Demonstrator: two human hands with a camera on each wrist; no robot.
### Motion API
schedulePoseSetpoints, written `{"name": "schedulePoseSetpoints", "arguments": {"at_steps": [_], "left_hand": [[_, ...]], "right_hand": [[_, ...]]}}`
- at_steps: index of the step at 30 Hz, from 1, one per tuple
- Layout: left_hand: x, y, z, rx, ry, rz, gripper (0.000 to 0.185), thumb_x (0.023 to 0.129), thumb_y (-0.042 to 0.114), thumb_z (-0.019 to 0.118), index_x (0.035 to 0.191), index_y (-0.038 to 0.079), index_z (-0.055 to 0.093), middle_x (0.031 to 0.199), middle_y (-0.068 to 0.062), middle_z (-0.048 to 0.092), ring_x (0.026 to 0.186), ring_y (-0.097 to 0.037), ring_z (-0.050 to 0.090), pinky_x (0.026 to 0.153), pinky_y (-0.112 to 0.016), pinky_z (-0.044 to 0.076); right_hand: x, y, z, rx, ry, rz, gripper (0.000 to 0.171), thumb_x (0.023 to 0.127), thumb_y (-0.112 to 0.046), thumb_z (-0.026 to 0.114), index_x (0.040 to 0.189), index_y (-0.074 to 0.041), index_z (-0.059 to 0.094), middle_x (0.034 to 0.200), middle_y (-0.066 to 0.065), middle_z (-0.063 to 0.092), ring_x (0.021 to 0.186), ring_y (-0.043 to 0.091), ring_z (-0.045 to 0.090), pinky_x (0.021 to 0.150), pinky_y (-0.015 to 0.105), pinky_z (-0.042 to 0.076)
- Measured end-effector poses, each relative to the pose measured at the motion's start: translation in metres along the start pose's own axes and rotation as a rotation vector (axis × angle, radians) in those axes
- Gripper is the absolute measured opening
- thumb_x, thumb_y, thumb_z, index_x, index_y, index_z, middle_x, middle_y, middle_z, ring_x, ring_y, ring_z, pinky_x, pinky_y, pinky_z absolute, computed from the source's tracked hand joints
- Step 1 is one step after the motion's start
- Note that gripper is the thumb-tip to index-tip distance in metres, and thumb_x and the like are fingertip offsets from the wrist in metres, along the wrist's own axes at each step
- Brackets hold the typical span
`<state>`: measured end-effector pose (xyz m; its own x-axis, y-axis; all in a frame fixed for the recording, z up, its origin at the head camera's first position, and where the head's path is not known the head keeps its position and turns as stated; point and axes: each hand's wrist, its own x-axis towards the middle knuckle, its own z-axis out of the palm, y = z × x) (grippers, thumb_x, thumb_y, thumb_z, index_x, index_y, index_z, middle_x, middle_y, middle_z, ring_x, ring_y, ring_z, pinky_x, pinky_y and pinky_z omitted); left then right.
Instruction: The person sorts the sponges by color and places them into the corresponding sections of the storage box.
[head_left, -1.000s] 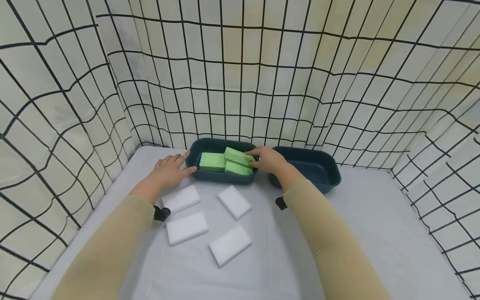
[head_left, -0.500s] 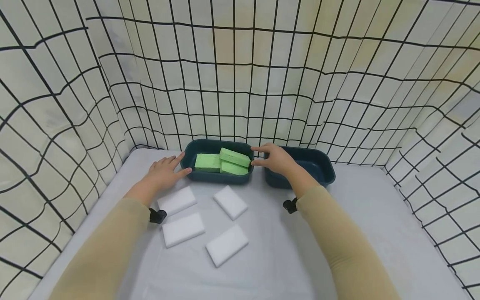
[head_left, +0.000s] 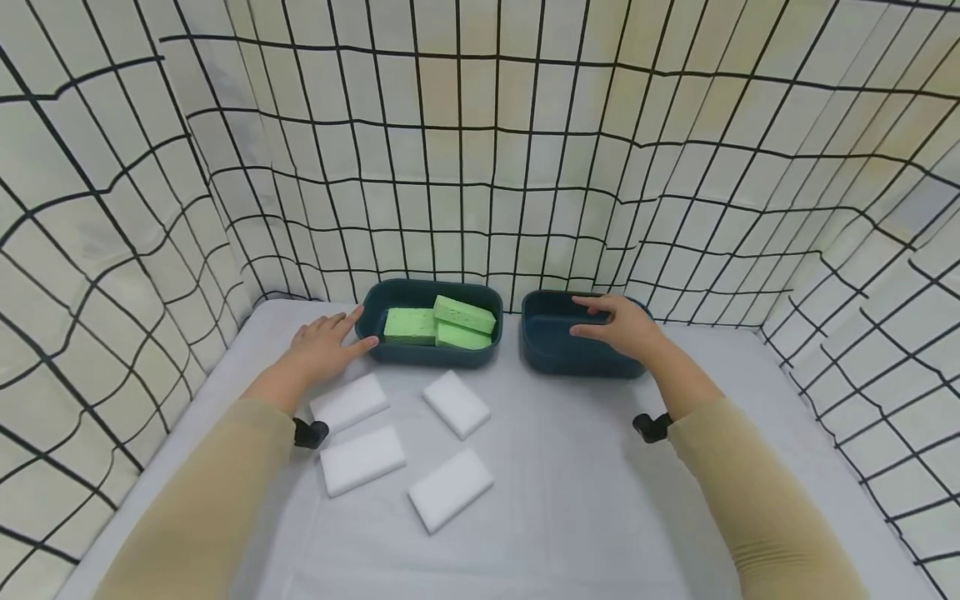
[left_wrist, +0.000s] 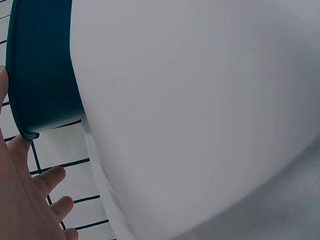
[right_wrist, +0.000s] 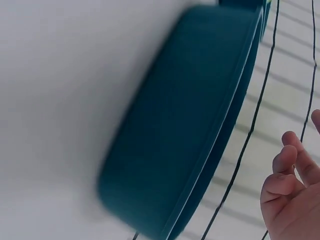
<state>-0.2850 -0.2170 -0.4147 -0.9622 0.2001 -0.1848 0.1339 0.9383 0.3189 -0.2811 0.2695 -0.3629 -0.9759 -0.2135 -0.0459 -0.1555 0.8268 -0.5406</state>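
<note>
My left hand (head_left: pixel 321 346) rests against the left end of a dark teal plastic tub (head_left: pixel 435 357), thumb and fingers spread. The left wrist view shows those fingers at the rim of the tub (left_wrist: pixel 42 65). Three green sponges (head_left: pixel 408 325) lie in it, one stacked on another at the right. With nothing in it, my right hand (head_left: pixel 622 329) hovers over the right part of a second teal tub (head_left: pixel 551 358), thumb and fingers apart. From the right wrist, the hand (right_wrist: pixel 295 200) shows beyond the rim of that tub (right_wrist: pixel 165 110). No sponge shows inside the second tub.
Several white foam blocks (head_left: pixel 450 490) lie flat on the white-covered table (head_left: pixel 555 500) in front of the left tub. A black wire grid (head_left: pixel 480 183) with pale sheeting behind it encloses the back and both sides.
My right hand has left the green sponges and moved right, over the second tub. The left hand stays at the left tub's end. The head view has shifted slightly.
</note>
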Motion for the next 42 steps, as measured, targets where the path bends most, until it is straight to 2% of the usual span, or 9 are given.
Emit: {"name": "schedulePoseSetpoints", "arguments": {"at_steps": [4, 11, 16, 25, 32, 37, 42], "left_hand": [[-0.002, 0.000, -0.002, 0.000, -0.001, 0.002, 0.090, 0.097, 0.072, 0.032, 0.161, 0.016, 0.002, 0.161, -0.028, 0.011, 0.144, -0.053, 0.005, 0.114, -0.068, -0.001], [-0.002, -0.001, -0.002, -0.009, 0.002, 0.010, 0.093, 0.095, 0.075, 0.030, 0.161, 0.016, 0.003, 0.161, -0.028, 0.010, 0.144, -0.054, 0.004, 0.113, -0.069, -0.002], [0.000, -0.005, 0.001, 0.005, 0.008, 0.007, 0.092, 0.095, 0.074, 0.030, 0.161, 0.016, 0.003, 0.161, -0.028, 0.011, 0.144, -0.054, 0.005, 0.113, -0.069, -0.001], [0.005, -0.008, 0.005, 0.000, -0.002, 0.006, 0.095, 0.092, 0.079, 0.027, 0.161, 0.019, 0.000, 0.162, -0.026, 0.010, 0.145, -0.053, 0.004, 0.113, -0.069, -0.003], [0.005, -0.006, 0.003, 0.001, -0.002, 0.003, 0.090, 0.096, 0.073, 0.031, 0.161, 0.019, 0.001, 0.161, -0.027, 0.010, 0.145, -0.053, 0.005, 0.113, -0.069, -0.003], [0.002, -0.003, 0.001, 0.002, 0.003, 0.005, 0.091, 0.095, 0.074, 0.031, 0.161, 0.016, 0.004, 0.161, -0.027, 0.011, 0.145, -0.053, 0.006, 0.113, -0.069, -0.001], [0.001, -0.003, 0.001, 0.004, 0.005, 0.002, 0.091, 0.095, 0.074, 0.031, 0.161, 0.017, 0.004, 0.161, -0.027, 0.012, 0.145, -0.052, 0.006, 0.114, -0.068, -0.001]], "right_hand": [[-0.018, 0.024, -0.016, 0.009, 0.018, 0.043, 0.070, 0.089, -0.049, 0.071, 0.151, -0.030, 0.045, 0.134, 0.008, 0.050, 0.091, 0.026, 0.048, 0.071, 0.038, 0.045], [-0.050, 0.070, -0.035, -0.041, 0.054, 0.128, 0.083, 0.086, -0.065, 0.064, 0.154, -0.024, 0.039, 0.135, 0.015, 0.048, 0.104, 0.030, 0.050, 0.076, 0.041, 0.046], [-0.060, 0.091, -0.036, -0.019, 0.057, 0.150, 0.081, 0.090, -0.058, 0.065, 0.155, -0.021, 0.036, 0.136, 0.018, 0.047, 0.107, 0.034, 0.050, 0.079, 0.042, 0.046], [-0.056, 0.113, -0.027, -0.005, 0.013, 0.191, 0.087, 0.090, -0.058, 0.064, 0.159, -0.027, 0.023, 0.133, 0.020, 0.049, 0.112, 0.038, 0.049, 0.082, 0.048, 0.046], [-0.045, 0.130, -0.013, 0.086, -0.057, 0.238, 0.092, 0.091, -0.060, 0.062, 0.161, -0.030, 0.010, 0.134, 0.021, 0.047, 0.099, 0.032, 0.055, 0.072, 0.035, 0.047], [-0.039, 0.130, -0.005, 0.131, -0.075, 0.247, 0.095, 0.090, -0.061, 0.062, 0.161, -0.029, 0.007, 0.133, 0.020, 0.045, 0.096, 0.030, 0.055, 0.069, 0.033, 0.046], [-0.035, 0.127, -0.001, 0.149, -0.079, 0.232, 0.098, 0.089, -0.061, 0.064, 0.161, -0.030, 0.005, 0.126, 0.019, 0.045, 0.086, 0.027, 0.055, 0.065, 0.033, 0.045]]}}
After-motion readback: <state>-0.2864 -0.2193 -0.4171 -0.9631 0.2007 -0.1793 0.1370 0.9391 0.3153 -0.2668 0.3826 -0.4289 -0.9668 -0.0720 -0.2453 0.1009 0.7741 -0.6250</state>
